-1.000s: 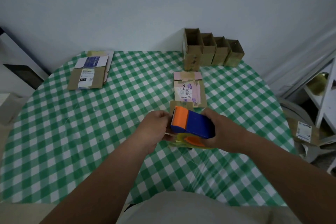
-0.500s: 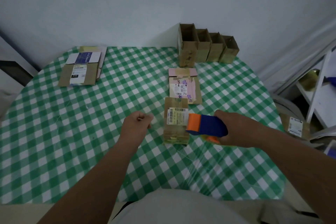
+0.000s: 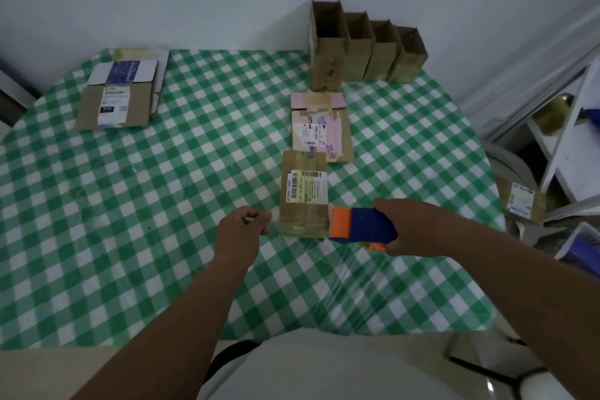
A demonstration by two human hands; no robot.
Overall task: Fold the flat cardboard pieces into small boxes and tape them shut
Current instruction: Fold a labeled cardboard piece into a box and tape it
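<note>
Since a second ago the two hands have drawn apart, stretching clear tape across the near end of the cardboard box [image 3: 304, 195] lying on the green-checked desk [image 3: 136, 211]. The left hand [image 3: 242, 230] has its fingers pinching the free tape end just left of the box. The right hand [image 3: 412, 227] grips the blue-and-orange tape dispenser [image 3: 362, 226] at the box's right edge. If the left pinch slackens, the tape could curl and stick to itself.

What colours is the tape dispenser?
Blue body with an orange front, on the tape dispenser in the head view.
</note>
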